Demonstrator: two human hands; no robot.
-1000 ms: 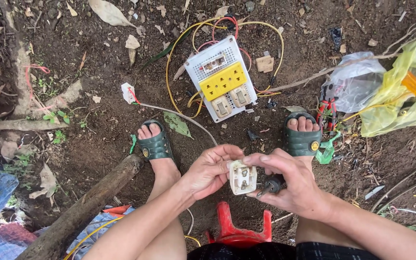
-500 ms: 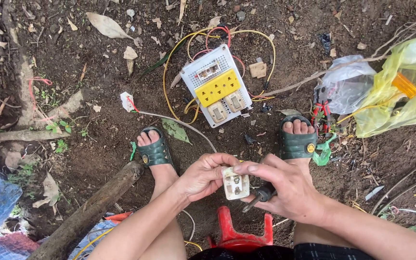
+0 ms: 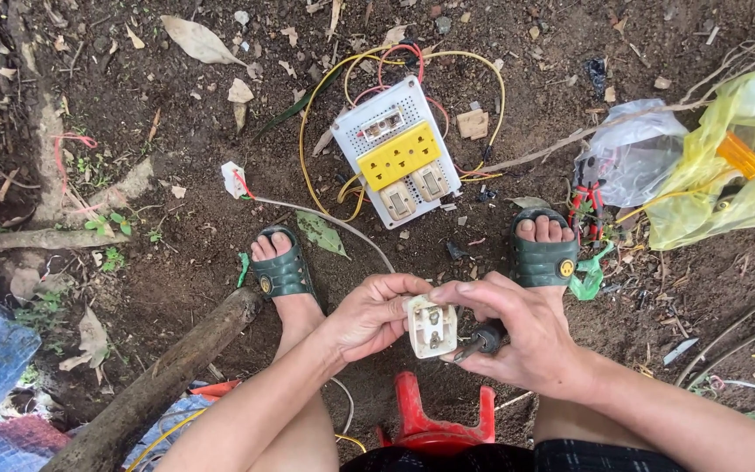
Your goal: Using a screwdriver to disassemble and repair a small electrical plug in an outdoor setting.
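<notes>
The small white socket module [image 3: 431, 327] has been lifted slightly and is pinched in the left hand [image 3: 376, 315]. A dark-handled screwdriver [image 3: 481, 341], gripped by the right hand [image 3: 517, 336], is kept against its lower edge. The tip is hidden; screw contact cannot be confirmed.

The right hand [image 3: 526, 336] hides most of the dark tool [image 3: 481, 341].
</notes>
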